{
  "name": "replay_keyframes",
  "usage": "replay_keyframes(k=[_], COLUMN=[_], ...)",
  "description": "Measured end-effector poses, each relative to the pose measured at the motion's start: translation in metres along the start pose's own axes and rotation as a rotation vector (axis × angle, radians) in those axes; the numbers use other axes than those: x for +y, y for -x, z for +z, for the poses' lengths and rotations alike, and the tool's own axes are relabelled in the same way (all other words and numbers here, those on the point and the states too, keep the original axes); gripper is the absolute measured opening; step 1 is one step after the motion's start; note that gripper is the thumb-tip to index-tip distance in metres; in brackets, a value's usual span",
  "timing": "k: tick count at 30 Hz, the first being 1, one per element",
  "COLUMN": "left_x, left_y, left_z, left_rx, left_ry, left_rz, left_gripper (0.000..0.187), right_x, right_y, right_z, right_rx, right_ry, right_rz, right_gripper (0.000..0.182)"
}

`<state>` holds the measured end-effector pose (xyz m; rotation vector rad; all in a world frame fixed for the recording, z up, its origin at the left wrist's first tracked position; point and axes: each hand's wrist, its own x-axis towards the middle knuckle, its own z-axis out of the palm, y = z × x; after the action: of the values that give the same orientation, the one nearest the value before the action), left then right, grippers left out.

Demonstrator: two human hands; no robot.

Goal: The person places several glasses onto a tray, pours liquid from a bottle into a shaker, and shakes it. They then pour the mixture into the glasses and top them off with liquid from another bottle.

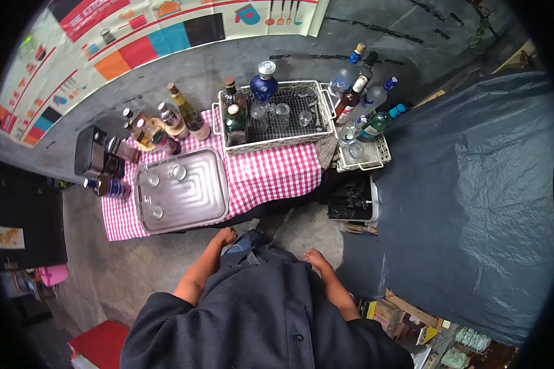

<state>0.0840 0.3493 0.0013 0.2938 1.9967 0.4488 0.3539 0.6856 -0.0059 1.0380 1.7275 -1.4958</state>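
My left hand (226,235) hangs low in front of my body, just short of the table's front edge, its fingers loosely curled with nothing visible in them. My right hand (316,259) hangs at my other side, also curled and apart from everything. Nearest my left hand is a clear ribbed tray (197,212) on a pink checked cloth (271,175). On the tray stand small glasses, among them a glass (176,172) near the back and another glass (157,213) near the front left.
A white wire basket (277,144) holds a blue bottle (264,86), other bottles and glasses. A smaller basket (364,163) with several bottles stands right of it. Bottles and a black appliance (95,154) line the left. Dark plastic sheeting (474,184) hangs at right; a red surface (101,345) lies behind left.
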Motion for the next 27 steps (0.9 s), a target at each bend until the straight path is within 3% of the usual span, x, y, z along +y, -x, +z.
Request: replay_keyframes(k=[1,3,4,5,7,9,10,12,15,19,21,25,27], left_x=[-0.002,-0.018,-0.074,-0.072,-0.043,-0.005,0.004,0.029,0.07,0.144,0.181,0.25,0.288], left_y=[-0.014,-0.045,-0.126,-0.126,-0.105,-0.079,-0.077,-0.063,-0.047,-0.016,-0.009,-0.017,-0.023], left_z=[0.001,0.014,0.039,0.038,0.021,-0.001,-0.005,-0.016,-0.029,-0.048,-0.052,-0.044,-0.038], left_rx=[-0.01,0.146,-0.053,-0.065,-0.034,-0.031,-0.029,-0.071,0.067,0.058,0.103,0.133,0.194], left_ry=[-0.013,0.15,0.294,0.284,0.34,0.255,0.241,0.286,0.146,0.192,0.151,0.395,0.434], left_rz=[0.008,0.153,0.224,0.225,0.217,0.198,0.187,0.174,0.253,0.275,0.28,0.278,0.397], left_gripper=[0.045,0.022,0.013,0.013,0.007,0.012,0.014,0.023,0.028,0.033,0.033,0.029,0.028], right_x=[-0.006,-0.016,-0.022,-0.027,-0.023,0.009,-0.006,-0.041,-0.093,-0.127,-0.155,-0.205,-0.237], right_y=[-0.002,-0.005,-0.004,-0.005,-0.02,-0.058,-0.047,-0.023,0.01,0.017,0.034,0.057,0.071], right_z=[-0.005,-0.012,-0.016,-0.02,-0.025,-0.029,-0.033,-0.047,-0.071,-0.118,-0.145,-0.203,-0.232], right_rx=[0.027,0.097,0.097,0.099,0.087,0.188,0.188,0.225,0.2,0.196,0.232,0.314,0.333], right_ry=[-0.146,-0.21,-0.241,-0.274,-0.243,0.061,0.059,0.388,0.318,0.272,0.225,0.201,0.168], right_rz=[0.117,0.148,0.108,0.065,0.066,-0.123,-0.12,-0.199,-0.157,-0.278,-0.434,-0.73,-0.846], right_gripper=[0.019,0.018,0.02,0.022,0.029,0.039,0.039,0.046,0.043,0.041,0.041,0.033,0.031])
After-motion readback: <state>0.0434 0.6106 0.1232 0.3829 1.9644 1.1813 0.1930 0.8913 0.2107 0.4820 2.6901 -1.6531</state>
